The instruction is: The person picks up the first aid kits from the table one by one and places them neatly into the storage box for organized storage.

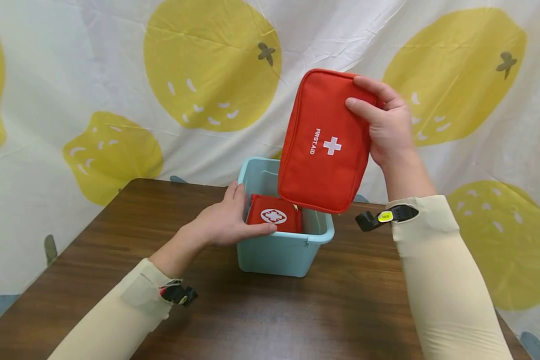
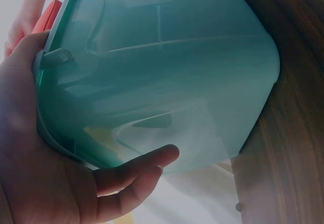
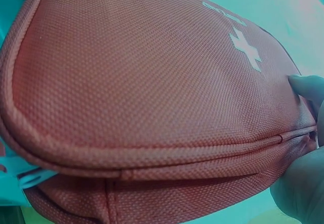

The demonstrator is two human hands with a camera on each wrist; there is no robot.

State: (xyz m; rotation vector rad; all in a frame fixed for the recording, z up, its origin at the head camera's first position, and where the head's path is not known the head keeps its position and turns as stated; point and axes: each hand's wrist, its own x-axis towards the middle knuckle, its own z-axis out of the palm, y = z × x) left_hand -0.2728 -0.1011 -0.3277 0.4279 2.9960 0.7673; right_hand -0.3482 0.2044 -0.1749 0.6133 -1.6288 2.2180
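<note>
In the head view my right hand (image 1: 389,122) holds up a red first aid pouch (image 1: 312,172), thumb on its front near the upper right corner. The pouch is tilted, with a white cross and "FIRST AID" lettering; its lower end overlaps the bin in view. My left hand (image 1: 225,217) rests at the near left corner of a light blue plastic bin (image 1: 272,255). Its thumb lies over the front rim, and its fairly straight fingers lie along the left side. Inside the bin is another red pouch (image 1: 274,216) with a white oval emblem, partly hidden by the bin wall.
The bin stands on a dark brown wooden table (image 1: 234,320). Behind it hangs a white cloth (image 1: 117,65) printed with yellow lemons. Black straps with small devices (image 1: 380,217) are worn at both wrists.
</note>
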